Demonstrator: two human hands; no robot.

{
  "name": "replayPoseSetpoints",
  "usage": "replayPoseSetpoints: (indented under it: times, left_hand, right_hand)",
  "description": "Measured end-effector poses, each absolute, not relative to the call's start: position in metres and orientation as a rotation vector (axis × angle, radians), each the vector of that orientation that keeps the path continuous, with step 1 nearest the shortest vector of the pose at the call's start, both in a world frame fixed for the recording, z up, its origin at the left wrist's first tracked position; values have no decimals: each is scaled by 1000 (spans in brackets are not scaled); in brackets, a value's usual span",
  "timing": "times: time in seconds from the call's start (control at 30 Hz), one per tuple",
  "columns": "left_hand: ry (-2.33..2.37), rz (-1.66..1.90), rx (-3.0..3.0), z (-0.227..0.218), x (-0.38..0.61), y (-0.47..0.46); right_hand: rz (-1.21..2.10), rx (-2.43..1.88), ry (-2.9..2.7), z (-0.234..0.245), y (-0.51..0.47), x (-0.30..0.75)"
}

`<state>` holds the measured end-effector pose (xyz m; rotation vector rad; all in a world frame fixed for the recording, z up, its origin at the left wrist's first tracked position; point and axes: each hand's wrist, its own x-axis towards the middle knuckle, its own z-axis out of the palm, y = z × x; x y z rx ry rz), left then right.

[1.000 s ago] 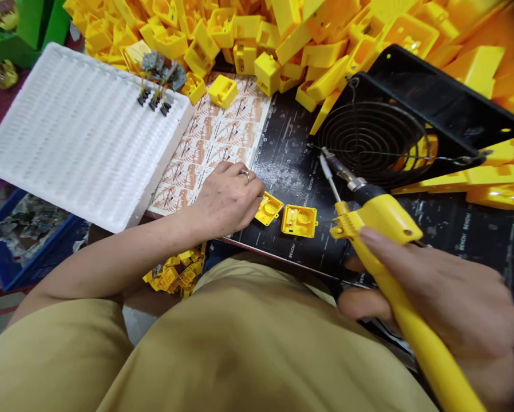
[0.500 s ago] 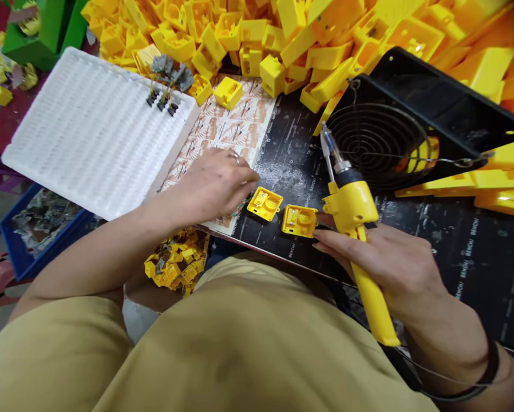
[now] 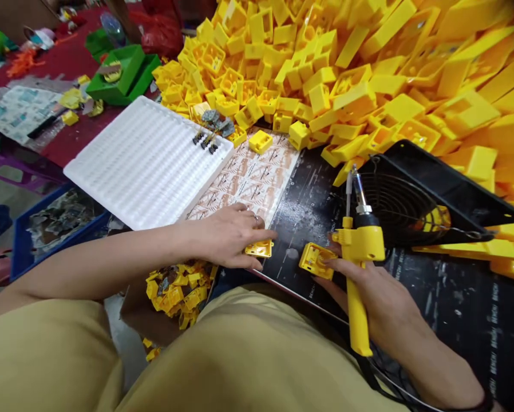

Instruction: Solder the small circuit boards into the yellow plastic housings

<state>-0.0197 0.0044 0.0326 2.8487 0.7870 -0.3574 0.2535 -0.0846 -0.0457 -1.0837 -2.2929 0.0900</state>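
Observation:
My left hand (image 3: 229, 237) is over a small yellow plastic case (image 3: 260, 248) on the bench, thumb and forefinger on either side of it; the hand covers part of the case. In my right hand (image 3: 379, 294) is a yellow soldering gun (image 3: 360, 246), its metal tip pointing up and away from me. The fingertips of that same hand also grip a second open yellow case (image 3: 315, 260), slightly tilted, its hollow inside facing up.
A white foam tray (image 3: 145, 166) with several small black parts on wires lies to the left. Behind is a big heap of yellow plastic housings (image 3: 325, 74). A black fan (image 3: 437, 194) stands at right, and a blue bin (image 3: 25, 240) is low at left.
My left hand has come down onto the left case. My right fingers have closed on the other case and tilted it. The camera view has tipped upward.

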Motion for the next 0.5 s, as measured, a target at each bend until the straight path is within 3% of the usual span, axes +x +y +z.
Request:
replayPoseSetpoints:
  times: [0.1,0.27,0.37,0.5]
  left_hand:
    - [1262,-284,2744,43,-17,49]
    - [1814,-105,2608,19,6,142]
    - [1709,-110,2574,18,10,154]
    - [1195,-225,2440,35,16,120]
  right_hand:
    - [110,-1072,-2264,-47,-83,240]
    - [127,-1067,-2248,-47,-75,224]
    - [140,-1080,-2234,-49,-74,224]
    - [123,-1108,-2195,-49,-74,229]
